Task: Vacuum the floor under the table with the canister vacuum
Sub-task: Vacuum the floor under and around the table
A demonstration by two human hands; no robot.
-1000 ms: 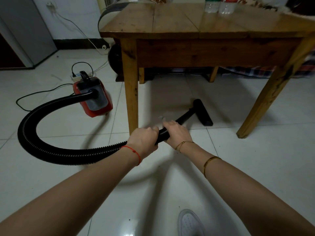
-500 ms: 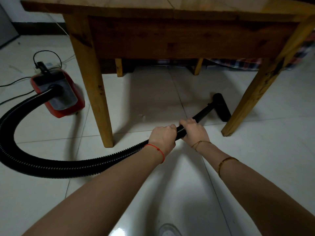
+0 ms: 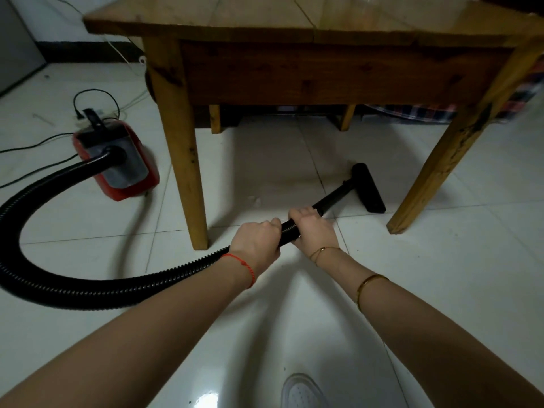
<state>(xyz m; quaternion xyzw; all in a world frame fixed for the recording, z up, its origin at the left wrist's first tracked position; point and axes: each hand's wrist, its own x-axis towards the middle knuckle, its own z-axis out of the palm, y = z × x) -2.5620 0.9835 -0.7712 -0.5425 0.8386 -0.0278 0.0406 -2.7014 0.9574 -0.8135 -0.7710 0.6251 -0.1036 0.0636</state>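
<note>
Both fists wrapped round the ribbed hose (image 3: 164, 281), left hand (image 3: 256, 245) behind right hand (image 3: 313, 231); probably light but floppy, best gripped near the stiff wand (image 3: 335, 197).

open floor (image 3: 265, 160) between table legs (image 3: 179, 160), nozzle (image 3: 368, 188) inside.

My red canister vacuum (image 3: 117, 163) is sitting on the white floor (image 3: 441, 275) outside the table's (image 3: 323, 72) left leg, its ribbed black hose (image 3: 88, 287) curving to the nozzle (image 3: 368, 188) lying flat under the table's front edge.
</note>
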